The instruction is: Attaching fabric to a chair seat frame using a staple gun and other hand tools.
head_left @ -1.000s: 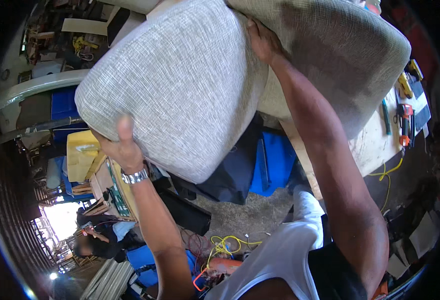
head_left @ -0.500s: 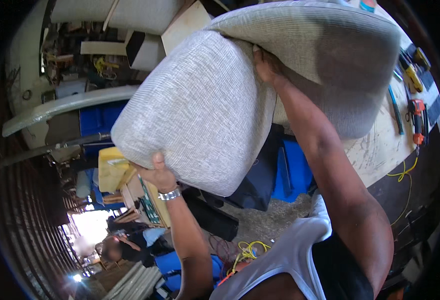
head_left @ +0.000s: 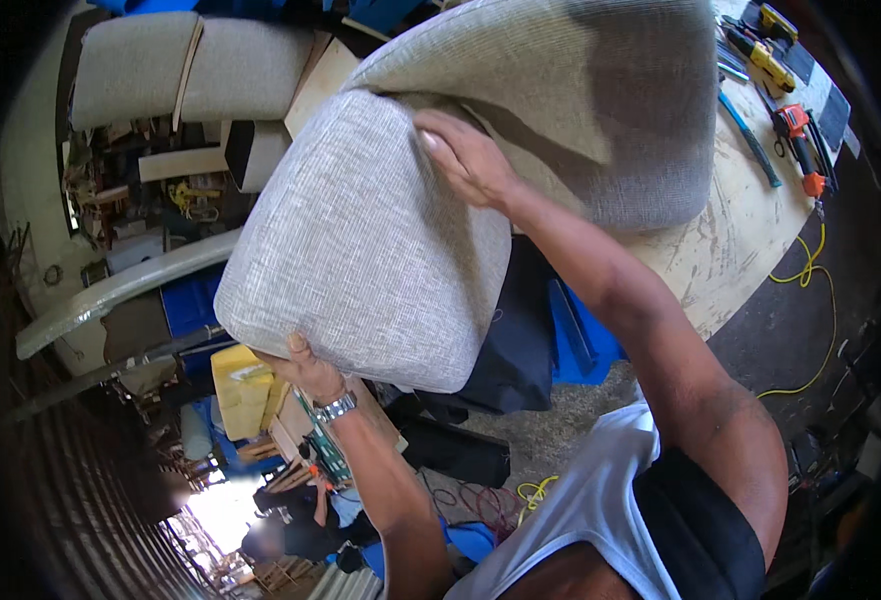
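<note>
**Both hands on cushion**

Left hand (head_left: pixel 305 368) curled under the lower edge of the grey cushion (head_left: pixel 360 250), gripping it. Right hand (head_left: pixel 465 155) flat against its top edge, fingers closed on fabric. Cushion is held up tilted, beside a second cushion (head_left: pixel 580 90) on the workbench (head_left: pixel 740 240).

An upholstery workshop: power tools (head_left: pixel 798 135) on a scuffed workbench (head_left: pixel 730 250), grey cushions (head_left: pixel 370 250) and scattered offcuts.

left hand (head_left: pixel 305 368): fingers hidden under the cushion (head_left: pixel 365 245); only the thumb shows
bench (head_left: pixel 750 225): far part covered by the larger cushion (head_left: pixel 580 90)
tools (head_left: pixel 795 130): too small to identify
larger cushion: top cut off by the edge
</note>
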Demonstrator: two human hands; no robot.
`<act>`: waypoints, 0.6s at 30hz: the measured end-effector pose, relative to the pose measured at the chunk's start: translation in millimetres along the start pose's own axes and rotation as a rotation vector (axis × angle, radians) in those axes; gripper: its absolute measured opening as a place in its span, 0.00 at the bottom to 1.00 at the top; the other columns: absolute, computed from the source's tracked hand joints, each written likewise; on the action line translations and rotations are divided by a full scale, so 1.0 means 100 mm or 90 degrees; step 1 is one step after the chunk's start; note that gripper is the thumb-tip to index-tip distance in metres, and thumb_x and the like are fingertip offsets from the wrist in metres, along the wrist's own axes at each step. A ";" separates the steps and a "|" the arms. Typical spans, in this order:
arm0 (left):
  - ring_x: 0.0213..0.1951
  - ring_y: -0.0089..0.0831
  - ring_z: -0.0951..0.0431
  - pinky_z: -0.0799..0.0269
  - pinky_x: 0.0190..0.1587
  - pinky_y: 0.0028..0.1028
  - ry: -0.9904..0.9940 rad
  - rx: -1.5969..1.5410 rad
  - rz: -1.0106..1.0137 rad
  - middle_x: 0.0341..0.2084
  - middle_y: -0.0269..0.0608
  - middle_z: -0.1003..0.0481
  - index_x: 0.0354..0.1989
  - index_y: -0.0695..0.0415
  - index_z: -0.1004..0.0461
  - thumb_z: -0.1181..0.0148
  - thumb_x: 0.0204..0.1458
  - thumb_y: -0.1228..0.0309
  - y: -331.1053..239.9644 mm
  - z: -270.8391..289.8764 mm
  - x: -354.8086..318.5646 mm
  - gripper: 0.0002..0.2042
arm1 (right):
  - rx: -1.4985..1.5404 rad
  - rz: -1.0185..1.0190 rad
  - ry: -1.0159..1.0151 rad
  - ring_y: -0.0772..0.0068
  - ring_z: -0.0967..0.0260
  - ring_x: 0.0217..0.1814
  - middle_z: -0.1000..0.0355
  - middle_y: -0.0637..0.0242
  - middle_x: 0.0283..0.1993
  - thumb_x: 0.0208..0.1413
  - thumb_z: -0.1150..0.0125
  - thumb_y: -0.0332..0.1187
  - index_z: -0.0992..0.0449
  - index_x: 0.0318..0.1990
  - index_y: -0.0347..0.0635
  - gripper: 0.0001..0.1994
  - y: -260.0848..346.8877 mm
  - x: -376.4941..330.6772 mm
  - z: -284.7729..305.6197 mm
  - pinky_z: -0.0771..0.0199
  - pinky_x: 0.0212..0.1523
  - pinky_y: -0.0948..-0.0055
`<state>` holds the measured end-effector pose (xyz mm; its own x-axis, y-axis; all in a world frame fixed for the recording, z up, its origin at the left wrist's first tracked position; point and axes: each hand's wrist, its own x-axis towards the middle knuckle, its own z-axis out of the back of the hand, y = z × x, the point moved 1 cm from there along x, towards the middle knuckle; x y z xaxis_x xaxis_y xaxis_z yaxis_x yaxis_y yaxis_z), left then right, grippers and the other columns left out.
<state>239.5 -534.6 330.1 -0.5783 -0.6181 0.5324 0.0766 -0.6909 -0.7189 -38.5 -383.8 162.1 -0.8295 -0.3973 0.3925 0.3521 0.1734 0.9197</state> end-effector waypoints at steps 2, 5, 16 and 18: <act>0.66 0.46 0.42 0.43 0.66 0.45 -0.027 0.032 0.030 0.67 0.57 0.45 0.70 0.64 0.55 0.47 0.60 0.55 0.09 -0.12 0.01 0.37 | -0.026 -0.114 -0.030 0.48 0.40 0.68 0.39 0.49 0.68 0.67 0.65 0.53 0.36 0.66 0.43 0.29 -0.55 0.13 -0.24 0.43 0.68 0.58; 0.65 0.45 0.41 0.43 0.66 0.44 -0.073 0.020 0.070 0.66 0.56 0.43 0.69 0.64 0.50 0.55 0.62 0.50 0.22 0.14 0.01 0.35 | -0.021 -0.441 0.098 0.51 0.51 0.75 0.48 0.52 0.74 0.68 0.71 0.55 0.46 0.71 0.44 0.32 -0.68 0.09 -0.24 0.53 0.73 0.61; 0.66 0.43 0.41 0.45 0.67 0.40 -0.089 -0.019 0.054 0.68 0.51 0.44 0.71 0.64 0.51 0.62 0.66 0.48 0.14 -0.07 -0.09 0.34 | -0.230 -0.188 -0.027 0.40 0.69 0.79 0.60 0.44 0.76 0.53 0.47 0.37 0.48 0.70 0.29 0.37 0.37 -1.44 -1.49 0.75 0.74 0.38; 0.65 0.47 0.40 0.45 0.66 0.42 -0.104 0.071 0.154 0.68 0.58 0.46 0.71 0.65 0.54 0.58 0.63 0.45 -0.05 -0.08 0.01 0.39 | 0.006 -0.021 0.026 0.39 0.69 0.79 0.60 0.45 0.76 0.54 0.45 0.40 0.46 0.70 0.37 0.36 1.20 -1.94 -1.41 0.69 0.73 0.35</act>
<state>232.4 -528.6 330.8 -0.3951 -0.8156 0.4227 0.2903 -0.5474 -0.7849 226.0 -413.1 196.5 -0.8227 -0.4387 0.3614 0.3200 0.1679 0.9324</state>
